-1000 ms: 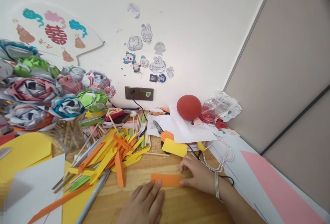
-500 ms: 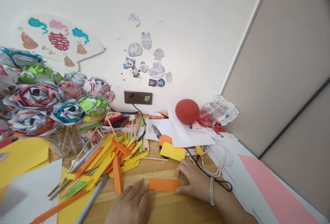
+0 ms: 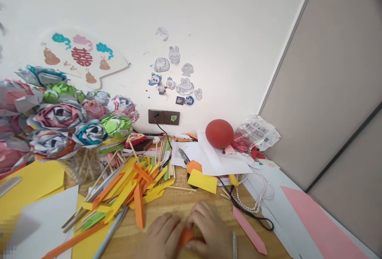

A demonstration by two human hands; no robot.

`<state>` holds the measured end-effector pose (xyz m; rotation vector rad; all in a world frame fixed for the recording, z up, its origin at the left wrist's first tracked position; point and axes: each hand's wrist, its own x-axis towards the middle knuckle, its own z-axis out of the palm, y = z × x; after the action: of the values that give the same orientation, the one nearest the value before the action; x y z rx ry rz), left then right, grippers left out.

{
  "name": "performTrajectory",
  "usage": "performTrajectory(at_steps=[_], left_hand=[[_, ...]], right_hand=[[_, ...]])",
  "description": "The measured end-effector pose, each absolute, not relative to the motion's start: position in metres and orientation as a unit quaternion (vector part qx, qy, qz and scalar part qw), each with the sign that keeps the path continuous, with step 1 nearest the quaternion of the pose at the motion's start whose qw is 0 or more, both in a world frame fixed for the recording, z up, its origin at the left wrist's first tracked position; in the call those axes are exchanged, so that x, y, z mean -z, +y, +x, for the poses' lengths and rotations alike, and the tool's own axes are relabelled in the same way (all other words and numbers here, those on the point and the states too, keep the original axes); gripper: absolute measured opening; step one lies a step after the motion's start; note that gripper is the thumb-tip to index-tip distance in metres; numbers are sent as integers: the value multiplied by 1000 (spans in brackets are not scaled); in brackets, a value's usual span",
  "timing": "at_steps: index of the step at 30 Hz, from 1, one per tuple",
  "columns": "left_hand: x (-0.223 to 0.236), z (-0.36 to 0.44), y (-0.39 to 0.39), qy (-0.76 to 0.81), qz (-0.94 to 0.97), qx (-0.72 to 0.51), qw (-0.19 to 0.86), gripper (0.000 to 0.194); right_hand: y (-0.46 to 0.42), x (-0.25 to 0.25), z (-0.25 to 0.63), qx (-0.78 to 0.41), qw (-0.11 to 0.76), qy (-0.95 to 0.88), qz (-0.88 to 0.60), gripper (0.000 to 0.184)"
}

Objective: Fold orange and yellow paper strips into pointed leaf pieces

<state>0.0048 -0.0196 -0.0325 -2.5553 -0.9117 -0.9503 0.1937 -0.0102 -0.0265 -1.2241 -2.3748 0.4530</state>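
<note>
A small piece of orange paper (image 3: 186, 236) lies near the front edge of the wooden table, mostly covered by my hands. My left hand (image 3: 162, 235) has its fingers bent together over the paper's left part. From the other side, my right hand (image 3: 206, 229) pinches the paper between curled fingers and thumb. How the paper is folded is hidden. A pointed pink paper strip (image 3: 249, 230) lies right of my right hand. Left of my hands, an orange folded strip (image 3: 139, 206) leans out of a pile of yellow and orange strips (image 3: 122, 187).
Paper flowers (image 3: 59, 115) stand at the left over wooden sticks. A yellow paper piece (image 3: 203, 180), a utility knife (image 3: 183, 155) and a red balloon (image 3: 219, 133) lie toward the wall. At right are a pearl string (image 3: 262, 191), a black cord (image 3: 250, 211) and white sheets.
My right hand has moved left, close to my left hand, and the orange paper is now mostly covered. The pink strip has come into sight. The view has shifted slightly.
</note>
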Motion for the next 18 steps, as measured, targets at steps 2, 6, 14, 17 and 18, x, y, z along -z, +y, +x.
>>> performTrajectory(at_steps=[2,6,14,17,18], left_hand=[[35,4,-18,-324,-880,333,92,19],[28,2,-20,-328,-896,297,27,20],[10,4,-20,-252,-917,301,66,39],[10,4,-18,-229,-919,315,61,40],[9,3,-18,-230,-921,311,49,38]], right_hand=[[-9,28,197,-163,235,-859,-424,38],[-11,22,201,-174,290,-864,-374,19],[-13,7,204,-163,328,-882,-297,24],[-11,8,205,-160,321,-891,-278,24],[-11,9,206,-159,320,-893,-274,22]])
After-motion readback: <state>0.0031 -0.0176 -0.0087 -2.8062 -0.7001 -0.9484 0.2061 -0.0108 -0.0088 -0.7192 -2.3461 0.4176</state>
